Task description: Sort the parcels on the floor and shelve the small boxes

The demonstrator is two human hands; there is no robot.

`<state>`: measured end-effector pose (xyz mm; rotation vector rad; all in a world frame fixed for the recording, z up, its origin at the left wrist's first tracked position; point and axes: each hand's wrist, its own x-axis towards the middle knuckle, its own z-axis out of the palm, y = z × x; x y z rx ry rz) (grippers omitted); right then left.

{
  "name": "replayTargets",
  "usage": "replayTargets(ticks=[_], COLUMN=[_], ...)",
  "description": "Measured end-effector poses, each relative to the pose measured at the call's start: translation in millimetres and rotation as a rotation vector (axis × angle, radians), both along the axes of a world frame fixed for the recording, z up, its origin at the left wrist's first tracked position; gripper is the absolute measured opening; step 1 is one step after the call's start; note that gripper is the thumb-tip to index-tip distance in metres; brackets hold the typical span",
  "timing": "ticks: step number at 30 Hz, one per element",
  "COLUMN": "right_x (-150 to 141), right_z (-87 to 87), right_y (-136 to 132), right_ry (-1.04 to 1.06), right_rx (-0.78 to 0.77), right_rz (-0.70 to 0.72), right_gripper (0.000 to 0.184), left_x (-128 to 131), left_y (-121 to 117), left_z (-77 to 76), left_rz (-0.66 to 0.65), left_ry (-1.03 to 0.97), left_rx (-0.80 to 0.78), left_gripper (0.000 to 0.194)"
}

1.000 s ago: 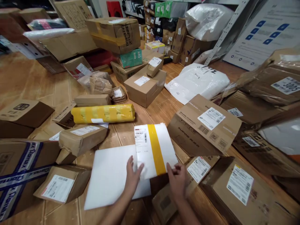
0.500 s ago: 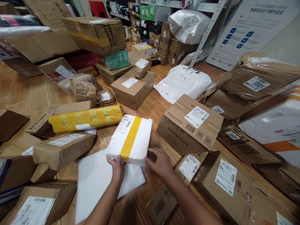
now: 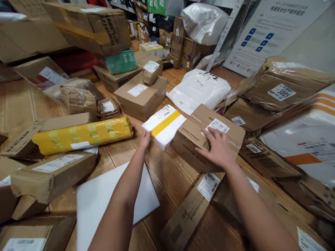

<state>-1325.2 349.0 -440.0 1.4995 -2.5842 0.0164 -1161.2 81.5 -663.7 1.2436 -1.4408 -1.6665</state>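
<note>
A white foam-wrapped parcel (image 3: 169, 134) with a yellow tape band lies beyond the white foam sheet, its right side close to the SUPOR carton. My left hand (image 3: 145, 138) is closed on the parcel's near left corner; part of its fingers is hidden from me. Over the brown SUPOR carton (image 3: 191, 134), my right hand (image 3: 218, 146) rests with fingers spread, touching the top by its shipping label and holding nothing. A flat white foam sheet (image 3: 104, 198) lies on the floor under my left forearm.
To the left lies a yellow taped roll (image 3: 86, 134) among brown boxes. Ahead are a labelled carton (image 3: 138, 97) with a small box on it and a white plastic bag (image 3: 199, 89). Stacked parcels (image 3: 277, 90) line the right, and a long narrow box (image 3: 191, 212) lies nearby.
The white parcel has moved forward and right, up beside the SUPOR carton, with my left hand on it. My right hand has left the parcel and now lies on the carton. The view has shifted slightly.
</note>
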Motion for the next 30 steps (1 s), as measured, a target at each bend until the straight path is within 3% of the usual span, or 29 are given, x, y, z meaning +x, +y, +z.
replayTargets(ticks=[2, 5, 7, 9, 12, 15, 17, 20, 22, 24, 27, 30], right_x=[1, -6, -10, -11, -8, -4, -2, 8, 23, 47, 89, 128], right_z=[0.4, 1.4, 0.4, -1.5, -4.5, -6.6, -6.3, -3.5, -3.5, -9.3, -32.6, -65.2], right_y=[-1, 0, 1, 2, 3, 6, 9, 15, 23, 37, 69, 114], right_ry=[-0.004, -0.009, -0.01, -0.011, -0.007, -0.002, 0.004, 0.069, 0.138, 0.156, 0.027, -0.151], right_rx=[-0.011, -0.023, -0.041, -0.061, -0.084, -0.128, -0.203, -0.374, -0.498, -0.555, -0.414, -0.141], right_rz=[0.003, 0.021, 0.032, 0.035, 0.038, 0.075, 0.136, 0.283, 0.387, 0.498, 0.719, 0.883], right_gripper=[0.085, 0.083, 0.084, 0.083, 0.083, 0.08, 0.075, 0.057, 0.04, 0.033, 0.047, 0.056], left_x=[11, 84, 157, 229, 294, 297, 283, 265, 264, 269, 282, 285], left_y=[12, 33, 46, 57, 72, 83, 83, 68, 54, 41, 20, -14], left_z=[-8.6, -34.1, -56.4, -75.5, -87.5, -80.3, -70.1, -52.2, -38.0, -22.2, -0.8, 10.4], left_rz=[0.023, 0.06, -0.032, -0.19, -0.457, -0.637, -0.634, -0.443, -0.236, -0.053, 0.097, 0.091], left_ry=[-0.077, -0.287, -0.629, -0.877, -0.937, -0.864, -0.848, -0.863, -0.884, -0.886, -0.873, -0.889], left_rx=[-0.088, -0.253, -0.429, -0.465, -0.503, -0.46, -0.433, -0.442, -0.474, -0.527, -0.631, -0.75], left_gripper=[0.064, 0.068, 0.073, 0.093, 0.102, 0.099, 0.09, 0.074, 0.069, 0.065, 0.057, 0.063])
